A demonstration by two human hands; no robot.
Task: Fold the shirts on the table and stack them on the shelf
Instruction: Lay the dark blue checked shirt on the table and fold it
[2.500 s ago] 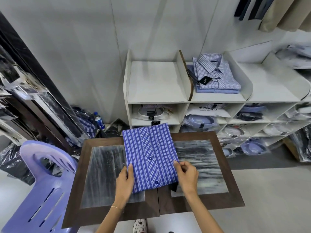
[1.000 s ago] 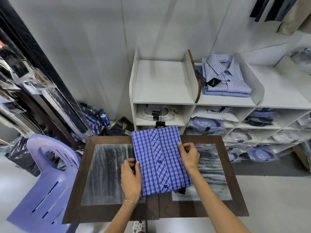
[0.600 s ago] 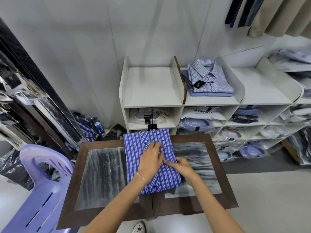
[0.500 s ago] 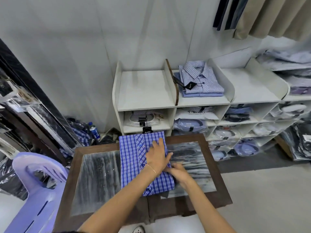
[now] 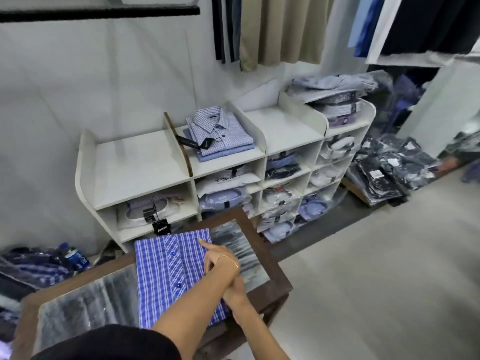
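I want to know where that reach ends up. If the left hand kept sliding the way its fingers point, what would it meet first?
Probably only more blue plaid shirt: the left hand points at its far right corner, then the table beyond. Depth is unclear.

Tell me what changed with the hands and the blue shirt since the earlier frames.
The left hand left the blue shirt's left edge and crossed over to rest flat on its right side. The right hand dropped under the left wrist at the right edge. The shirt stayed folded on the table; the shelf stack is unchanged.

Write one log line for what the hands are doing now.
stage: folding | blue plaid shirt: flat on table | left hand: resting on shirt | right hand: mostly hidden beneath left arm
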